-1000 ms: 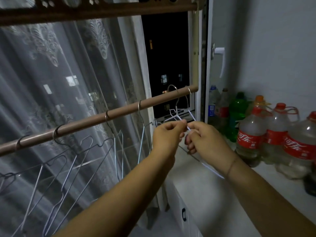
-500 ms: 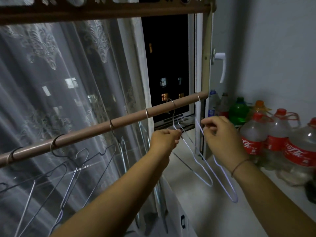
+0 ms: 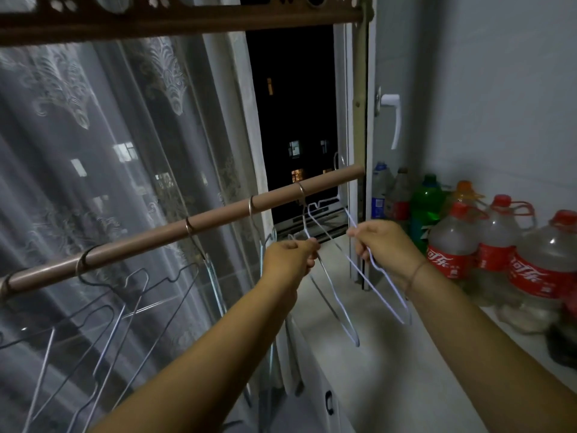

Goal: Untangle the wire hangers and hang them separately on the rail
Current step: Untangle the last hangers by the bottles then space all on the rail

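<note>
A brown rail (image 3: 218, 217) runs from lower left up to the window frame. Several wire hangers (image 3: 118, 295) hang on its left part by their hooks. My left hand (image 3: 292, 256) pinches a pale wire hanger (image 3: 338, 310) whose hook sits over the rail near its right end. My right hand (image 3: 382, 245) grips a second pale hanger (image 3: 390, 296) just right of the first; its hook rises above the rail's right tip. The two hangers hang side by side, a little apart at the bottom.
Large water bottles with red labels (image 3: 496, 254) and a green bottle (image 3: 427, 207) stand on the white ledge (image 3: 390, 370) at right. A lace curtain (image 3: 93, 135) hangs behind the rail. The window handle (image 3: 393, 117) is on the frame above.
My hands were together on the tangled hangers a second ago. They have moved apart, each with one hanger, and the right-hand hanger's hook has lifted up off the rail's end.
</note>
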`<state>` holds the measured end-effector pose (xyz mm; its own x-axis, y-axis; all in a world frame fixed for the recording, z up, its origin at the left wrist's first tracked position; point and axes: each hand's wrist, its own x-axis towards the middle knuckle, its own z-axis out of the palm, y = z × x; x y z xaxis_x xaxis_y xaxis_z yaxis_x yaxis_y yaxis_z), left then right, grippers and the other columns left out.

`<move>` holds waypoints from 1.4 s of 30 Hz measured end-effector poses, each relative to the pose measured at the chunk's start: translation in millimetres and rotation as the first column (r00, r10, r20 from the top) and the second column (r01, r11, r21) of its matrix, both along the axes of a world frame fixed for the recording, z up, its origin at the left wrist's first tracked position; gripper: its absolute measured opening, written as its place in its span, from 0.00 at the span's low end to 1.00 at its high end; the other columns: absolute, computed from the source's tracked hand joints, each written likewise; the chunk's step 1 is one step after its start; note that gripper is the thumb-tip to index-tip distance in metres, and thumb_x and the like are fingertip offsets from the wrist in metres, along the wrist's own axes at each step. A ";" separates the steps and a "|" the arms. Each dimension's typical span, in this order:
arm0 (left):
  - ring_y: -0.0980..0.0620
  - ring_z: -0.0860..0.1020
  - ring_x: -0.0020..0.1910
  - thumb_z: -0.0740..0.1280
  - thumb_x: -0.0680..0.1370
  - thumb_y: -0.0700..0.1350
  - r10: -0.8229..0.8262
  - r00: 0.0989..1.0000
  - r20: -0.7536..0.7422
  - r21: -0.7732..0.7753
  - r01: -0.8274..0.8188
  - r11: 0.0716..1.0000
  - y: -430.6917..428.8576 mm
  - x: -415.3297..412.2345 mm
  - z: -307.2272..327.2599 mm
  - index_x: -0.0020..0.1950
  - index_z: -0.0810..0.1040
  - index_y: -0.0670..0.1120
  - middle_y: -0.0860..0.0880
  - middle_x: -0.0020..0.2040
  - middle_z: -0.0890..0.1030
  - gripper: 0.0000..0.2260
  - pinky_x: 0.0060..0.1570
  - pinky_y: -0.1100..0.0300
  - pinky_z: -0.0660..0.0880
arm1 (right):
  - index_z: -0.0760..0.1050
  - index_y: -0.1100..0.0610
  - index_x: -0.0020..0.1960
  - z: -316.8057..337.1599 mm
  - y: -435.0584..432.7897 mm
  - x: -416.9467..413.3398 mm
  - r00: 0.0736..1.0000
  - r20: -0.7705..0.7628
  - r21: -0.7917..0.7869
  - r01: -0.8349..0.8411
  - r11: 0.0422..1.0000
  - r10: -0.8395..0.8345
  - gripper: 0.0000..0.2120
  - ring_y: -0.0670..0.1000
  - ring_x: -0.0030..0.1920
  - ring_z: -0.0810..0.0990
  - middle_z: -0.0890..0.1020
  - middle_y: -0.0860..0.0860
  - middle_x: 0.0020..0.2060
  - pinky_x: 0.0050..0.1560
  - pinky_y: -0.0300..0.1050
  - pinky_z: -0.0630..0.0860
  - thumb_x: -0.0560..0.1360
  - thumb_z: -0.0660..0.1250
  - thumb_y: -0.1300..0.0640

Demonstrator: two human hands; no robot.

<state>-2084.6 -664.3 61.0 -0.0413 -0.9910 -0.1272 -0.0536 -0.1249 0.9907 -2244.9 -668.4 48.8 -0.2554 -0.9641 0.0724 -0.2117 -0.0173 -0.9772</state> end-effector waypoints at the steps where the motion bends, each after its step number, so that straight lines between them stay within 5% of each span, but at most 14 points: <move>1: 0.53 0.72 0.34 0.64 0.78 0.44 0.005 1.000 0.005 -0.004 -0.005 1.000 0.5 0.2 0.7 0.44 0.80 0.41 0.47 0.34 0.75 0.08 0.38 0.62 0.71 | 0.77 0.58 0.40 3.8 -7.0 1.0 0.999 0.039 0.010 -0.003 1.000 0.002 0.08 0.47 0.24 0.69 0.74 0.52 0.25 0.27 0.39 0.69 0.76 0.62 0.61; 7: 0.52 0.74 0.39 0.65 0.77 0.43 0.059 0.997 0.054 -0.088 -0.054 0.995 7.1 0.1 1.7 0.46 0.80 0.44 0.48 0.37 0.77 0.05 0.43 0.59 0.71 | 0.75 0.60 0.35 -4.8 -21.8 -0.4 0.991 0.131 0.096 -0.022 0.995 0.009 0.10 0.51 0.26 0.67 0.73 0.55 0.25 0.30 0.42 0.66 0.75 0.63 0.64; 11: 0.57 0.74 0.48 0.67 0.76 0.49 0.138 0.971 0.195 -0.217 -0.094 0.972 14.4 3.2 -2.3 0.66 0.70 0.45 0.52 0.50 0.75 0.20 0.49 0.62 0.68 | 0.73 0.62 0.31 -36.7 5.7 -7.7 0.998 0.061 0.147 -0.014 0.989 0.005 0.13 0.49 0.24 0.66 0.72 0.53 0.24 0.23 0.37 0.65 0.74 0.63 0.62; 15: 0.58 0.71 0.55 0.67 0.75 0.50 0.219 0.913 0.345 -0.454 -0.042 0.890 25.0 3.4 -9.3 0.69 0.65 0.49 0.52 0.61 0.68 0.24 0.54 0.65 0.68 | 0.75 0.62 0.33 -64.8 44.6 -18.7 0.995 0.099 0.109 0.021 0.994 -0.032 0.12 0.48 0.23 0.68 0.72 0.51 0.22 0.21 0.34 0.67 0.75 0.63 0.62; 18: 0.59 0.71 0.59 0.66 0.76 0.50 0.258 0.871 0.417 -0.615 0.061 0.786 31.7 -5.5 -14.3 0.64 0.70 0.51 0.54 0.60 0.71 0.18 0.59 0.63 0.70 | 0.77 0.61 0.37 -76.0 73.9 -19.8 0.966 0.250 0.056 0.057 0.997 -0.069 0.09 0.46 0.24 0.71 0.75 0.49 0.21 0.23 0.33 0.69 0.75 0.63 0.62; 21: 0.64 0.76 0.46 0.64 0.77 0.49 -0.002 0.884 0.467 -0.513 0.273 0.814 41.1 -26.2 -20.3 0.51 0.76 0.55 0.58 0.46 0.77 0.04 0.46 0.73 0.73 | 0.78 0.61 0.42 -77.9 98.5 -12.0 0.925 0.379 0.014 0.022 1.000 -0.025 0.06 0.43 0.25 0.74 0.77 0.49 0.25 0.27 0.33 0.73 0.75 0.63 0.62; 27: 0.55 0.78 0.43 0.63 0.78 0.47 -0.404 0.883 0.238 -0.141 0.443 0.885 55.8 -62.9 -47.8 0.52 0.79 0.43 0.48 0.43 0.80 0.10 0.44 0.66 0.74 | 0.78 0.55 0.46 -72.6 125.1 -6.0 0.971 0.234 -0.017 0.049 0.999 -0.043 0.04 0.43 0.31 0.77 0.79 0.48 0.28 0.34 0.36 0.76 0.74 0.64 0.60; 31: 0.50 0.78 0.42 0.66 0.77 0.44 -0.452 0.891 0.030 0.010 0.452 0.892 55.3 -72.9 -49.9 0.50 0.80 0.40 0.46 0.40 0.81 0.09 0.50 0.55 0.78 | 0.78 0.54 0.45 -77.1 132.4 -9.6 0.983 0.167 -0.036 0.089 0.995 -0.081 0.04 0.41 0.31 0.79 0.81 0.47 0.28 0.32 0.32 0.76 0.73 0.66 0.61; 36: 0.51 0.78 0.40 0.66 0.76 0.41 -0.484 0.875 -0.014 0.043 0.484 0.874 53.0 -80.3 -51.9 0.49 0.81 0.39 0.47 0.39 0.81 0.07 0.49 0.56 0.77 | 0.78 0.51 0.41 -78.9 135.4 -24.5 0.992 0.099 -0.032 0.084 0.996 -0.081 0.04 0.44 0.33 0.79 0.83 0.51 0.31 0.33 0.34 0.76 0.73 0.66 0.58; 39: 0.53 0.76 0.38 0.64 0.77 0.41 -0.501 0.866 -0.001 0.080 0.499 0.863 52.8 -83.2 -52.7 0.51 0.81 0.40 0.48 0.38 0.80 0.08 0.44 0.62 0.75 | 0.75 0.49 0.49 -72.5 130.1 -55.8 0.975 0.013 -0.109 0.221 0.969 -0.221 0.07 0.48 0.44 0.78 0.80 0.50 0.44 0.44 0.41 0.75 0.76 0.61 0.57; 42: 0.54 0.75 0.38 0.62 0.78 0.41 -0.563 0.825 0.045 0.129 0.554 0.822 54.9 -83.6 -52.1 0.53 0.81 0.43 0.49 0.38 0.79 0.09 0.40 0.65 0.72 | 0.70 0.48 0.60 -54.9 121.9 -89.0 0.943 -0.206 -0.228 0.213 0.950 -0.261 0.14 0.45 0.53 0.75 0.74 0.48 0.55 0.50 0.37 0.72 0.76 0.61 0.60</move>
<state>-2168.2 -609.4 8.8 -0.5693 -0.7812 -0.2561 -0.2226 -0.1535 0.9628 -2333.9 -546.5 -6.1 -0.4280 -0.8367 0.3416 -0.4525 -0.1288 -0.8824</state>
